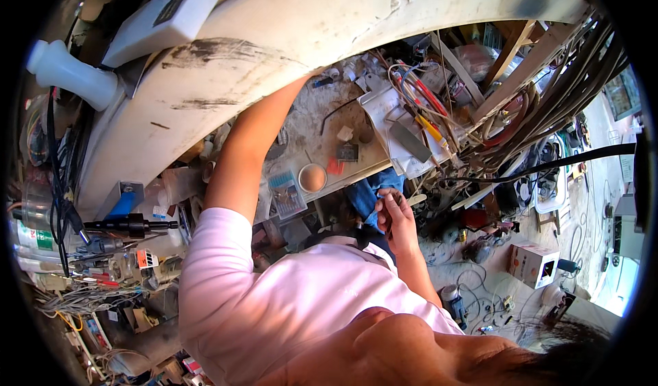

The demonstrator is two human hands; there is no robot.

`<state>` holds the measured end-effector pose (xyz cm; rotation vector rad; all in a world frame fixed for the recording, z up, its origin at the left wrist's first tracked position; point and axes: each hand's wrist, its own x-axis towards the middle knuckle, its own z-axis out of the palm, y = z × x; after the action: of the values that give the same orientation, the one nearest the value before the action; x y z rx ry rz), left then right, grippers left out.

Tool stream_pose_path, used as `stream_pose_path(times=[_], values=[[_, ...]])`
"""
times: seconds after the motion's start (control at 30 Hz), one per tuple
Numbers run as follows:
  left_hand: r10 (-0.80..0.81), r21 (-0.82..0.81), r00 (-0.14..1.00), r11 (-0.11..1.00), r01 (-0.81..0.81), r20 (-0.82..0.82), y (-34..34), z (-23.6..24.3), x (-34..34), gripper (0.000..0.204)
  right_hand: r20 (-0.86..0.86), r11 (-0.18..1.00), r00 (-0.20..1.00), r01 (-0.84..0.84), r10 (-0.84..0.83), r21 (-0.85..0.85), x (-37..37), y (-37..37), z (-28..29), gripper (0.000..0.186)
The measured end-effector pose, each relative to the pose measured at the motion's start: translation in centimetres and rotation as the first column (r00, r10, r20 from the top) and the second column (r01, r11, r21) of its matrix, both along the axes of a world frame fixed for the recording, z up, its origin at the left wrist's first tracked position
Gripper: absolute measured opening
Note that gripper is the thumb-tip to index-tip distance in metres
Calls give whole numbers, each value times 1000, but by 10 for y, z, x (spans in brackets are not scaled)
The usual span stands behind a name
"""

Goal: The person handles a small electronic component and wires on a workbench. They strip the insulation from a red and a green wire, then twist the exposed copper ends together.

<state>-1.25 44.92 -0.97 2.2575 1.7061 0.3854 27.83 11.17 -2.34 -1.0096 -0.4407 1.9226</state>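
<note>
Head view: the left arm (pixel 250 139) passes behind the lower edge of a beige panel (pixel 288 33) above a cluttered worktop (pixel 298 134).
That panel looks stiff and probably heavy, its smooth, dark-smudged face perhaps slippery; the lower edge seems the surest place to take hold. The left hand is hidden behind it, so its grip cannot be told. Nearer the body, the right hand (pixel 397 216) hangs beside blue cloth (pixel 370 193), thumb and fingertips drawn together; anything pinched there is too small to tell. Outward on the worktop stand a round dish (pixel 301 184) and a clear case (pixel 293 209) of slim pieces, likely light; farther right, a grey slab (pixel 410 141) lies on papers (pixel 381 115).
</note>
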Motion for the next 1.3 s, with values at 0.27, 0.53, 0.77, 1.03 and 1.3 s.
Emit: stream_pose_path(times=[0.27,0.53,0.77,1.03,1.3], values=[[276,-291,246,956,28,929,-39,68,-78,24,29,999,999,-25,24,31,-2,3,-1,16],[-84,38,-395,992,-122,915,-149,112,-144,22,204,927,931,-338,303,163,-24,11,23,32],[-226,71,-516,950,-303,826,-242,110,-183,22,195,865,899,-433,393,254,-49,10,25,31],[38,-323,-659,892,-316,751,-274,95,-180,23,215,799,887,-462,409,385,-84,-8,31,29],[305,-434,-753,900,28,583,-336,92,-68,19,223,808,930,-365,293,462,-98,-4,49,35]])
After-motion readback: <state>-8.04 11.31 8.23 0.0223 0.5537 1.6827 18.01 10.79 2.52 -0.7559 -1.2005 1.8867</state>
